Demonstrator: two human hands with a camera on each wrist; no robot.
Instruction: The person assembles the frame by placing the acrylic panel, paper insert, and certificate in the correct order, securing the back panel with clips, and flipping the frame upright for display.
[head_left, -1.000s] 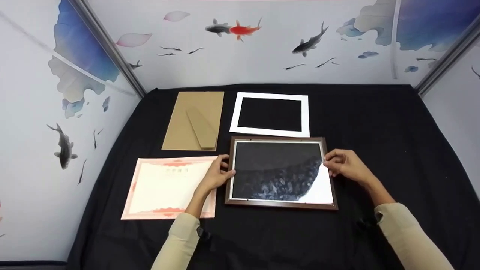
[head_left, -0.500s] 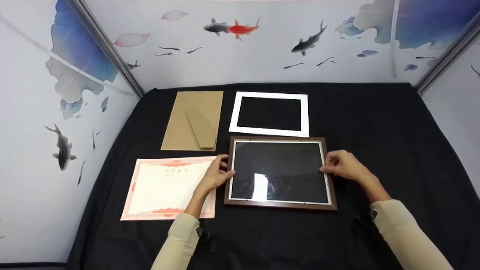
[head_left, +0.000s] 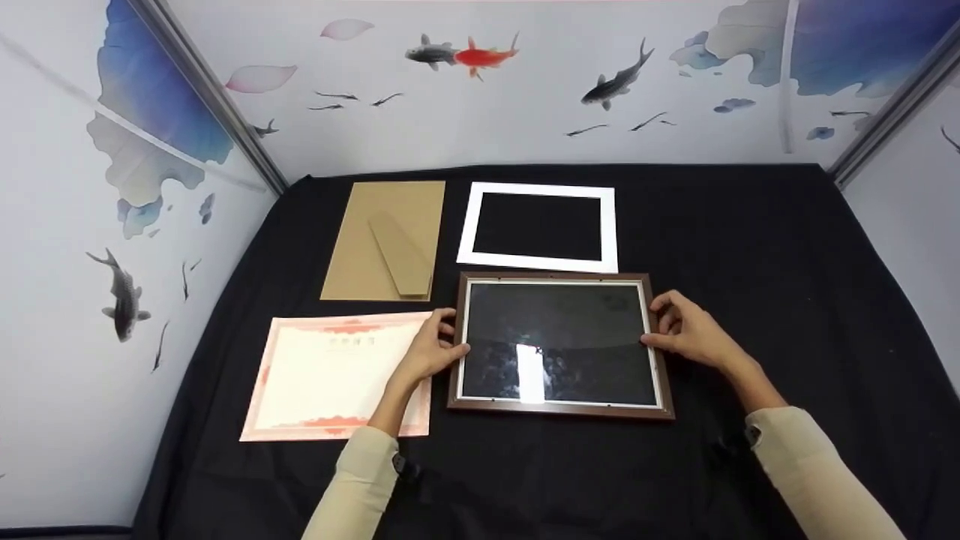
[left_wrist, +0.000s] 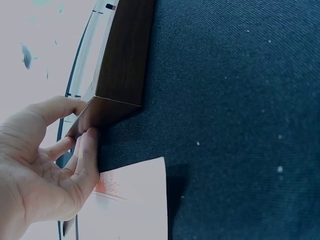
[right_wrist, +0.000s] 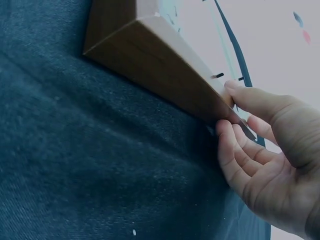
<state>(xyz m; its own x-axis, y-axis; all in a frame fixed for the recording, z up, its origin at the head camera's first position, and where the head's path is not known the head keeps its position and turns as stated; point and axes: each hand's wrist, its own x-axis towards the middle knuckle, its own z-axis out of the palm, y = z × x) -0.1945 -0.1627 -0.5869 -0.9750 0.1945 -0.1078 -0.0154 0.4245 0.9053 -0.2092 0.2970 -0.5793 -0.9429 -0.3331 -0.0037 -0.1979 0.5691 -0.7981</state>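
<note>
A brown picture frame [head_left: 561, 413] lies face down on black cloth, with a glossy clear pane [head_left: 562, 337] inside its silvery inner rim. My left hand [head_left: 431, 349] grips the frame's left side, the thumb over the top edge and the fingers against the outer wall. On the opposite side my right hand [head_left: 694, 330] holds the right edge the same way, its thumb on top. Small dark tabs on the frame's inner edge show in the right wrist view, near the right thumb [right_wrist: 250, 100]. A pink-bordered certificate [head_left: 330, 382] lies partly under my left forearm.
Behind the frame lies a white mat [head_left: 609, 225] with a rectangular opening. To its left is a brown backing board [head_left: 345, 247] with a stand leg [head_left: 405, 262]. Printed wall panels [head_left: 525, 127] enclose the table on several sides.
The bright reflection on the pane has shifted from the lower right corner to left of centre. My right fingers have shifted from the pane's right edge to the frame's outer side. The left hand stays put.
</note>
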